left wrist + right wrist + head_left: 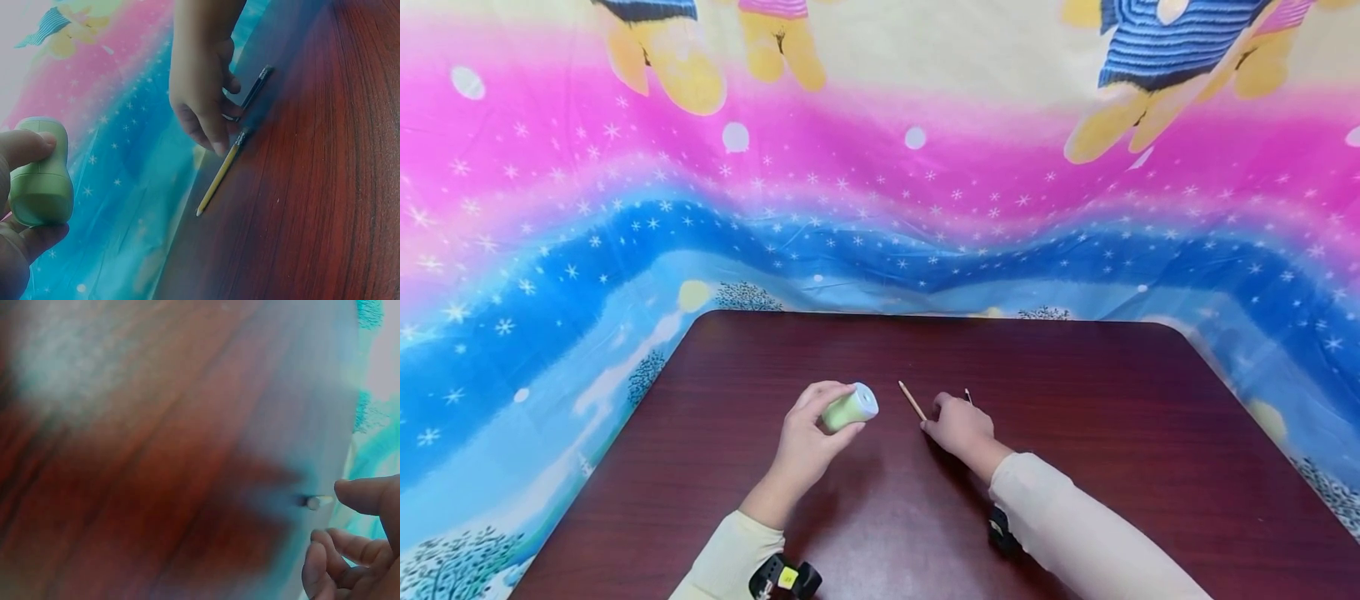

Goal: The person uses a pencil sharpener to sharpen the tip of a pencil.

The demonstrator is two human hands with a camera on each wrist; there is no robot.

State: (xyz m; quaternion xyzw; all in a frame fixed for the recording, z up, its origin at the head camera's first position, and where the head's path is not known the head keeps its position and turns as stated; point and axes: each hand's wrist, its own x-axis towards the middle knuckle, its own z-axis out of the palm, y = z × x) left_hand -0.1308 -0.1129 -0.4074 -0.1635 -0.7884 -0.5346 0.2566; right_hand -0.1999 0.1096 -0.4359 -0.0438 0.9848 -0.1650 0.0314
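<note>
My left hand (808, 433) holds a light green pencil sharpener (847, 407), its white end with a small hole facing right. Thumb and fingers grip it from opposite sides, raised over the table. A yellow pencil (912, 400) lies on the table to the right, its pale tip pointing away. Over that pencil's near end hovers my right hand (962, 427), fingertips right at it. In the right wrist view the thumb (359, 495) and the fingers (331, 553) stand apart, with the pencil's end beyond them. Beside this hand lies a dark pencil (255, 94), partly hidden by the fingers.
The dark red-brown wooden table (1037, 358) has rounded far corners. Behind it and along its sides hangs a pink and blue patterned cloth (880, 167). Black straps with devices sit at the left wrist (784, 577) and the right wrist (1002, 531).
</note>
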